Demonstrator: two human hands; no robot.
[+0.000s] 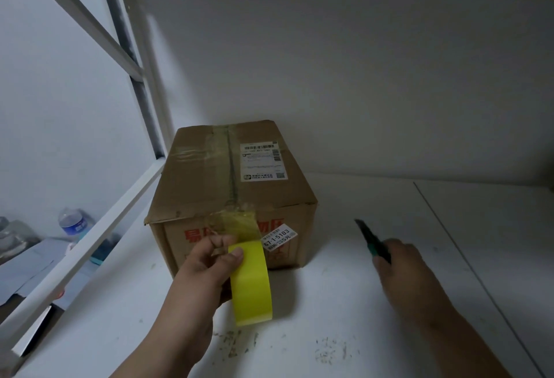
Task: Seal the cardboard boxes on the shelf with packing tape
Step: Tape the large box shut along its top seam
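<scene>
We are gripping the yellow tape roll (251, 283) in our left hand (207, 269), its strip stuck over the box (233, 194) near edge; our right hand (398, 263) is holding what looks like a cutter (371, 239). Keeping the strip taut should give a clean cut.

Bare shelf (449, 227) right of the cardboard box (230, 185); back wall (359, 77) just behind it

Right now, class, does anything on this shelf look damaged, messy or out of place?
Yes. The cardboard box is worn: its near-left top corner is torn and old tape along the top seam is wrinkled. Small scraps of debris litter the white shelf in front. The left hand holds the tape roll; the right hand holds a utility knife.
</scene>
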